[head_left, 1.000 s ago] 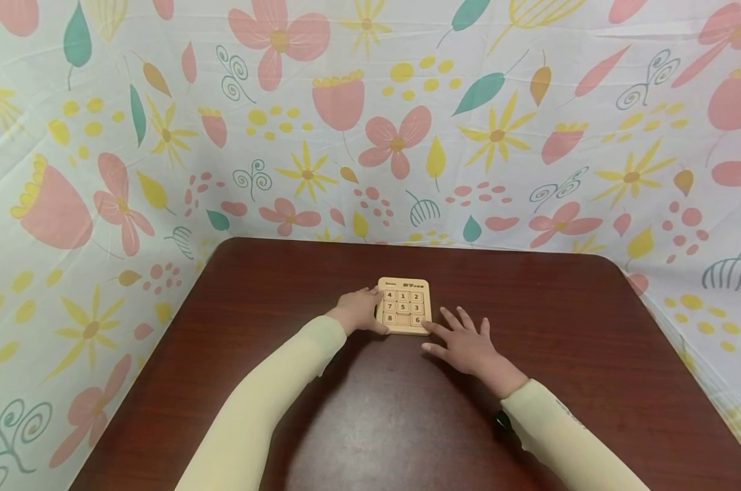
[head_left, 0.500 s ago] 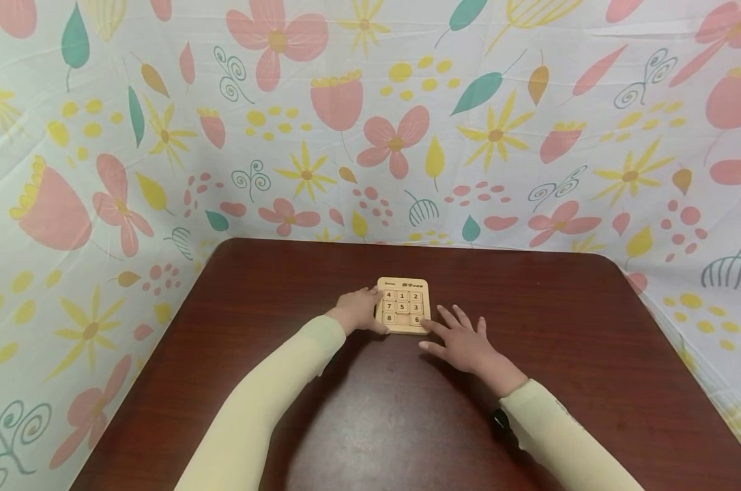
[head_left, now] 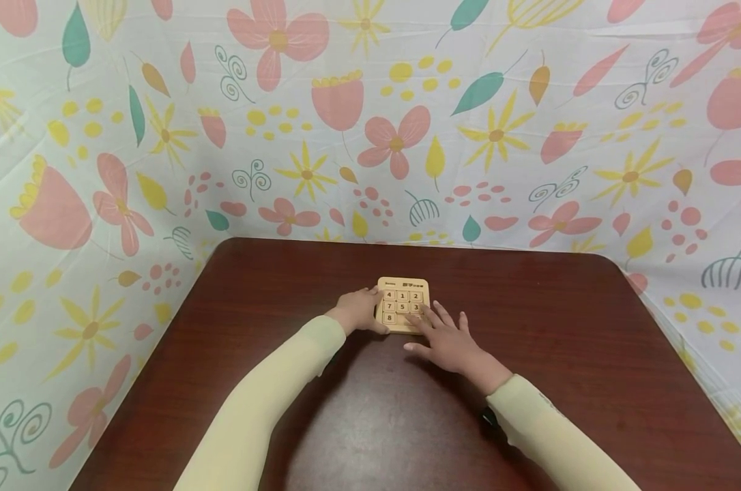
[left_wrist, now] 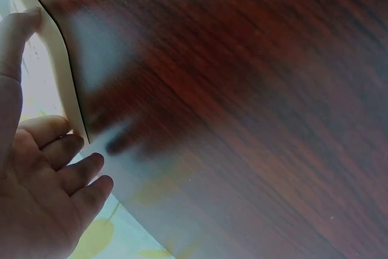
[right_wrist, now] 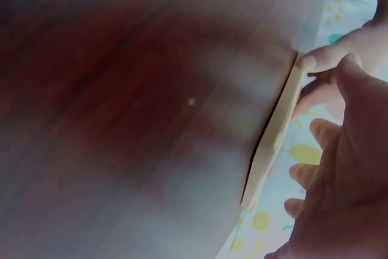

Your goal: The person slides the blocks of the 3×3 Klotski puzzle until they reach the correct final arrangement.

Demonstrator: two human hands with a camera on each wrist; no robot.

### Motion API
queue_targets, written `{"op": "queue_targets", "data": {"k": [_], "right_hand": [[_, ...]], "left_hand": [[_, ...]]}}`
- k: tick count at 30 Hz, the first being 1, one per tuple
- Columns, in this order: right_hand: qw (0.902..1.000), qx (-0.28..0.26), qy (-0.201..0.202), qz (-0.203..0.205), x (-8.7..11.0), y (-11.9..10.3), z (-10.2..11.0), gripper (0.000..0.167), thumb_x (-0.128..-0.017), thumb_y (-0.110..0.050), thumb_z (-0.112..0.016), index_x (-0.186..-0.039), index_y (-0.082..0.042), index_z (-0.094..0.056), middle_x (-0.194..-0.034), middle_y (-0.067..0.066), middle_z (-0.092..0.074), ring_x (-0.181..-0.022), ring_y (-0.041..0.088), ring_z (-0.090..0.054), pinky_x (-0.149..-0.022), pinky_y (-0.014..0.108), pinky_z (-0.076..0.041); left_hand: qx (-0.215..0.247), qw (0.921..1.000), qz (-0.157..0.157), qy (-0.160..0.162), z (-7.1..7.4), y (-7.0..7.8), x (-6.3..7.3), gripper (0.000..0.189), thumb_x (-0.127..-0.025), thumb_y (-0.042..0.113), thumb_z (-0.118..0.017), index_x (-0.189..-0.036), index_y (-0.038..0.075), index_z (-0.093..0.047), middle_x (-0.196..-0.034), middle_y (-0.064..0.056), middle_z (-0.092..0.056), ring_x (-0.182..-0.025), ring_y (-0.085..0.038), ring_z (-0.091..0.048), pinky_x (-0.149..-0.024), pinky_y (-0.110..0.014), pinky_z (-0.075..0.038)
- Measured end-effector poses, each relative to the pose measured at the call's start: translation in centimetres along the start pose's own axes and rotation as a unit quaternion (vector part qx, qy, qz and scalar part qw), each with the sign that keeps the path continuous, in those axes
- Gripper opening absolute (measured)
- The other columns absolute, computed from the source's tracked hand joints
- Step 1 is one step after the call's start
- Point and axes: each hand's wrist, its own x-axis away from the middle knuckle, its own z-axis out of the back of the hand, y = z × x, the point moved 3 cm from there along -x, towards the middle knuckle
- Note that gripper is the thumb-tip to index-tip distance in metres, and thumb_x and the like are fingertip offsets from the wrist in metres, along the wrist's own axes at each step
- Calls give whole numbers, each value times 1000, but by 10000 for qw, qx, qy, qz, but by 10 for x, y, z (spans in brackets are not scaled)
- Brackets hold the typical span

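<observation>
A light wooden number slide puzzle [head_left: 403, 283] lies flat on the table, with tiles 4, 1, 2 in the top row, 7, 5, 3 below and 8 at lower left. Along its left side my left hand [head_left: 359, 309] grips the board, thumb at the near corner and fingertips on the left edge. In the left wrist view, that thumb and forefinger meet the board's edge [left_wrist: 65, 59]. My right hand [head_left: 452, 344] reaches over the lower right, its fairly straight fingers spread and a fingertip on the bottom row. These fingers hide the 6 tile.
The dark red-brown wooden table [head_left: 272, 273] has rounded far corners. A white cloth [head_left: 352, 157] printed with flowers and leaves hangs behind the table and along its sides.
My right hand has shifted left, from the board's right edge onto the bottom row, covering the 6 tile that showed before. The left hand and the board stay in place.
</observation>
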Motion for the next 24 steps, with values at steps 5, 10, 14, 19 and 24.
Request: {"op": "queue_targets", "data": {"k": [5,10,14,19,24], "right_hand": [[9999,104,-91,102,-6,-7,-2,70,-100,-55,-56,-160,-23,-39,-170,15,-28,-159,45,-16,-116,82,-10],[9994,224,-230,145,-13,-12,-4,70,-100,-56,-55,-160,-23,-38,-170,13,-28,-160,44,-15,-118,81,-10],[9988,292,-376,146,-16,-14,-5,69,-100,-57,-53,-160,-26,-39,-171,11,-27,-160,44,-13,-118,80,-8],[9980,342,-506,155,-19,-16,-7,68,-101,-59,-51,-160,-28,-39,-172,9,-25,-161,42,-10,-119,80,-6],[9977,385,-536,157,-20,-16,-7,66,-101,-58,-51,-159,-27,-40,-172,10,-24,-161,42,-10,-119,80,-7]], "left_hand": [[36,10000,-7,11,1,-1,0,95,-84,61,-75,-160,18,-38,-169,-2,-33,-155,-22,-37,-114,-44,-48],[64,10000,-6,26,1,-1,2,95,-84,60,-75,-160,17,-38,-169,-2,-34,-155,-23,-38,-115,-44,-47],[94,10000,3,20,0,-1,1,96,-84,60,-76,-161,17,-37,-169,-2,-33,-155,-23,-38,-115,-44,-47],[109,9999,-14,51,0,-1,2,96,-84,60,-76,-160,17,-37,-169,-2,-33,-155,-23,-38,-114,-46,-48],[121,9999,-22,62,1,-1,2,95,-84,60,-76,-160,18,-38,-169,-2,-33,-155,-23,-38,-114,-46,-48]]}}
